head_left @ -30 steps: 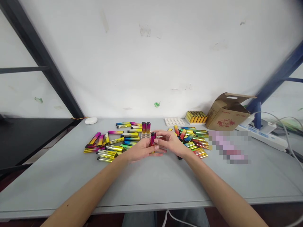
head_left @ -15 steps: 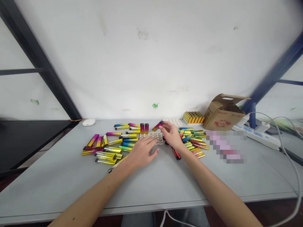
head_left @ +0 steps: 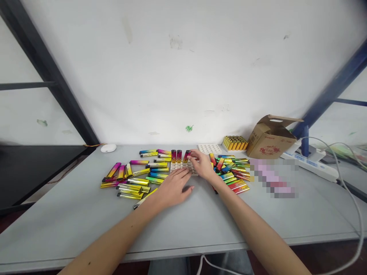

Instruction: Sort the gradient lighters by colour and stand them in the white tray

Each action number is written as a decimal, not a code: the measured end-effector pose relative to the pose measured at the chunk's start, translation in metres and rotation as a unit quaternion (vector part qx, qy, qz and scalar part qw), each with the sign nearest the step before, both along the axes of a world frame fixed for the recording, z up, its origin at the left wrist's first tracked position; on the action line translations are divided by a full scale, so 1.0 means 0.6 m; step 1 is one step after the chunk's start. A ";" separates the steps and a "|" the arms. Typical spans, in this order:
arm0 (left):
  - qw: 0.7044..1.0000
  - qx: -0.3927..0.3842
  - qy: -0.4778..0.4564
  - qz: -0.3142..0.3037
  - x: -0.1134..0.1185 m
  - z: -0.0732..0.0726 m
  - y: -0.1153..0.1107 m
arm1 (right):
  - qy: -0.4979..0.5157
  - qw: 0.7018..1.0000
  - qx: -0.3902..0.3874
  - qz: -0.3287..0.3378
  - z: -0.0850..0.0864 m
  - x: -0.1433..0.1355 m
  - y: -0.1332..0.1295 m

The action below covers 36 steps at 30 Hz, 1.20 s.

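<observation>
My right hand (head_left: 201,164) pinches a red-and-purple lighter (head_left: 186,157) with a black top, tilted slightly, at the back of a white tray with round holes (head_left: 178,166). Whether its base is in a hole I cannot tell. To its left, two similar lighters (head_left: 176,156) stand upright in the back row. My left hand (head_left: 176,187) lies over the tray's front with fingers stretched out, holding nothing and covering part of the holes. Loose shiny lighters (head_left: 134,188) are spread to the left of the tray. More loose lighters (head_left: 233,172) lie in a pile beside my right hand.
Behind the right pile are a second white tray (head_left: 209,149) and a tray filled with upright golden lighters (head_left: 235,143). An opened cardboard box (head_left: 266,143) stands there too. A power strip (head_left: 315,166) with white cables lies at the right, a white rounded device (head_left: 108,148) at the back left.
My right hand has brought the lighter left and down to the tray, turning it from slanted to nearly upright. My left hand stays on the tray.
</observation>
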<state>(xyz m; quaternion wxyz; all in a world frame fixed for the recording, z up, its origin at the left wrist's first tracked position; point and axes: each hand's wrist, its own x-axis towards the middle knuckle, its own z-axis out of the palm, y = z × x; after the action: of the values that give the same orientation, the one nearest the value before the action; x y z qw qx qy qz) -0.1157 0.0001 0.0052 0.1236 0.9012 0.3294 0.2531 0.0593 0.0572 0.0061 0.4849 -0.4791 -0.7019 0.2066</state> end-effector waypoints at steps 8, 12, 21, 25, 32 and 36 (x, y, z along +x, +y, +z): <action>1.000 0.009 0.010 -0.013 0.005 0.003 0.001 | -0.025 1.000 -0.008 0.012 -0.007 0.000 0.004; 0.998 0.043 0.047 -0.007 0.004 0.003 0.002 | -0.028 0.999 -0.029 -0.016 -0.004 -0.005 0.008; 0.994 0.104 0.022 0.018 0.001 0.014 0.007 | -0.118 0.992 -0.031 -0.024 0.016 -0.014 -0.012; 0.974 0.176 -0.047 0.137 -0.019 0.030 0.025 | -0.199 0.979 -0.021 -0.048 0.027 -0.002 -0.035; 0.921 0.090 -0.005 0.380 -0.126 0.056 0.087 | -0.339 0.939 0.065 -0.003 0.038 0.034 -0.058; 0.902 -0.007 0.087 0.424 -0.189 0.046 0.117 | -0.331 0.940 0.083 0.024 0.035 0.043 -0.055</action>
<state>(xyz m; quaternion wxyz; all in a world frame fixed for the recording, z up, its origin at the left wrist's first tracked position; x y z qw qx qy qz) -0.2293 0.0704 0.0328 -0.0184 0.6943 0.6911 0.1999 0.0854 0.0245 0.0269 0.2583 -0.4612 -0.8488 -0.0108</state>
